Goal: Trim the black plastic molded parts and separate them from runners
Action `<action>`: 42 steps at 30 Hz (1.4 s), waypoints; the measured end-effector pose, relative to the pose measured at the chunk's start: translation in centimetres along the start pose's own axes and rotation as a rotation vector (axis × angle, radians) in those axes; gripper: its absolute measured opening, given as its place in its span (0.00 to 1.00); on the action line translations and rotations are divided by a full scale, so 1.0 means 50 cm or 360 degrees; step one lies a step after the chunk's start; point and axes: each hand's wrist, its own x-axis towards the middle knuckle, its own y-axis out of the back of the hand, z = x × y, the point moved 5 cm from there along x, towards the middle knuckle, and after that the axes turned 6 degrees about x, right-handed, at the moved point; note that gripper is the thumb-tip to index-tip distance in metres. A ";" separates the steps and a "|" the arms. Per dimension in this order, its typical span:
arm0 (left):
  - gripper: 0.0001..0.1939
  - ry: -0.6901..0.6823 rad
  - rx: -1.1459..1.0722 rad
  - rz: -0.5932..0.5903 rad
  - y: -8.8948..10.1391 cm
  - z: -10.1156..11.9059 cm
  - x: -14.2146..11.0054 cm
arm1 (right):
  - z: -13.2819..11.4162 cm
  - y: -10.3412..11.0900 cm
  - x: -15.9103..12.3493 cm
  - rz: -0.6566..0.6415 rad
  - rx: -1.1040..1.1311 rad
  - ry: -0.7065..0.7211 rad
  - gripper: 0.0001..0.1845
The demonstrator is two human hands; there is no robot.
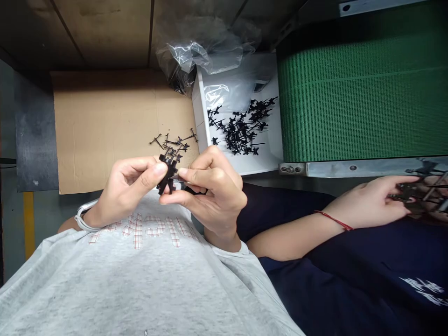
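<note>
Close in front of my chest, my left hand pinches a small black plastic part between thumb and fingers. From the other side, my right hand has its thumb and forefinger closed on that same part. Several thin arms stick out of the part, and my fingers cover some of it. Just beyond my hands, a loose cluster of thin black branching pieces lies on a cardboard sheet.
Right of the cardboard stands a white box with a heap of black plastic parts and clear plastic film. A green textured conveyor belt lies beyond it. At right, a co-worker's hand holds dark parts.
</note>
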 end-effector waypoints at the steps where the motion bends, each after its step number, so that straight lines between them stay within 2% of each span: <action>1: 0.18 -0.0002 -0.0007 0.0002 0.000 0.000 0.000 | 0.000 0.000 -0.001 0.0003 -0.0011 -0.0007 0.14; 10: 0.19 0.0010 0.0003 0.0032 0.000 0.002 -0.001 | 0.005 -0.003 0.002 0.0095 0.0059 0.0051 0.17; 18: 0.21 0.0076 0.0098 0.0073 0.003 -0.001 -0.004 | -0.001 -0.002 -0.001 0.0052 -0.0041 0.0028 0.16; 31: 0.18 0.0086 -0.0017 0.0104 0.004 -0.011 -0.006 | 0.003 -0.005 -0.011 0.0037 -0.0093 -0.0002 0.15; 42: 0.19 0.0088 0.0033 0.0122 0.006 -0.010 -0.001 | 0.007 -0.007 -0.013 0.0062 -0.0034 -0.0033 0.15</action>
